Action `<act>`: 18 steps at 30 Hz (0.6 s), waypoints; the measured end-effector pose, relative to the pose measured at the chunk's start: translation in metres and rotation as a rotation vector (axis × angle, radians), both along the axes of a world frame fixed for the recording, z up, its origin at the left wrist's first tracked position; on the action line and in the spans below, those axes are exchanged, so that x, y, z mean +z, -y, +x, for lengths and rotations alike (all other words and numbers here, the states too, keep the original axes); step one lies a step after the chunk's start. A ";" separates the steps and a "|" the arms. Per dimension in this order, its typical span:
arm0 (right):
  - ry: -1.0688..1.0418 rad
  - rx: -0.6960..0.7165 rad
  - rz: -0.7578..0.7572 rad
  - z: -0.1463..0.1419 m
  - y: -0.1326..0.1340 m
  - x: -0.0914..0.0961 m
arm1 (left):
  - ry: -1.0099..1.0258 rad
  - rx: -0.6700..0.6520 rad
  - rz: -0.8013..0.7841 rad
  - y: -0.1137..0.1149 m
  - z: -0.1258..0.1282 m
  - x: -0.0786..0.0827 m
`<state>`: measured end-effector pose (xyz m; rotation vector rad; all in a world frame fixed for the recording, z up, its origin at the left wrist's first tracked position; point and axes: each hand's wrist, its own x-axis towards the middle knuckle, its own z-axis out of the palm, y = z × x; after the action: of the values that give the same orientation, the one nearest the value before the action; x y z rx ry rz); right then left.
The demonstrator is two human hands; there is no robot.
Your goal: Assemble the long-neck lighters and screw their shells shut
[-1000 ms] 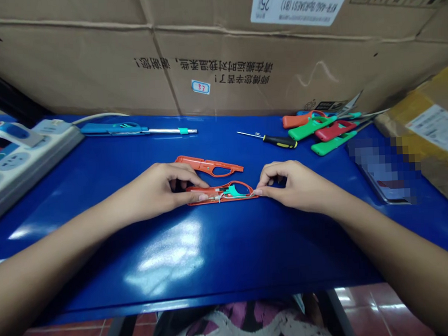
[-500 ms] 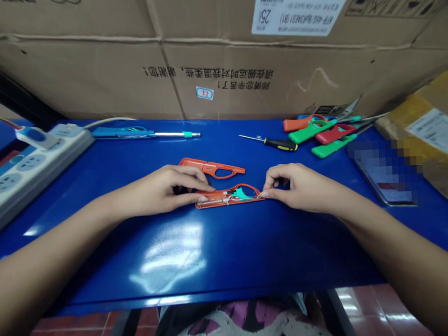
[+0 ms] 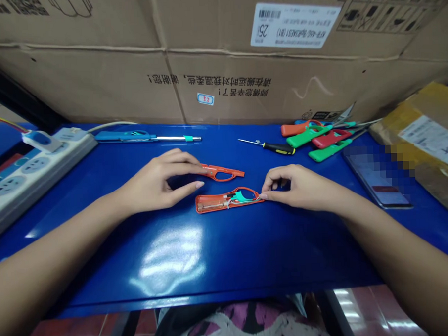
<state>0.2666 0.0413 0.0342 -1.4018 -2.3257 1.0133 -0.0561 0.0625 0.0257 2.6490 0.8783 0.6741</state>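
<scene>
On the blue table lies an orange lighter half [image 3: 211,208], hollow side up, with a teal trigger [image 3: 241,197], a thin wire and a clear inner part in it. My right hand [image 3: 291,187] pinches its narrow right tip, where the wire runs out. Just behind it rests the other orange shell half [image 3: 224,172], a loop-shaped opening in its grip. My left hand [image 3: 172,177] reaches over that shell's left end, thumb spread away from the fingers. Its fingertips overlap the shell; whether they touch it I cannot tell.
A black-and-yellow screwdriver [image 3: 278,148] lies behind the hands. Several coloured lighters [image 3: 321,136] are piled at the back right, near a phone [image 3: 380,181] and a taped parcel [image 3: 430,134]. A blue lighter [image 3: 126,136] and a power strip [image 3: 38,168] are left; a large carton [image 3: 212,59] stands behind.
My left hand has let go of the near lighter half's left end and moved back to the other shell half. My right hand keeps its pinch at the tip.
</scene>
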 end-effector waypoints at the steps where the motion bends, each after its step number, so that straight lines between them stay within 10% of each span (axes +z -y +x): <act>1: -0.015 -0.008 -0.002 0.000 0.000 0.001 | -0.030 0.048 0.048 -0.002 -0.001 -0.001; 12: -0.164 -0.170 0.230 -0.006 -0.001 -0.015 | -0.117 0.224 -0.052 -0.007 -0.002 -0.008; 18: -0.202 -0.149 0.163 -0.013 0.004 -0.018 | 0.042 -0.010 0.180 0.014 0.006 -0.002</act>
<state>0.2534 0.0371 0.0166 -1.3223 -2.0748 0.8589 -0.0500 0.0482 0.0237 2.7823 0.8275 0.8396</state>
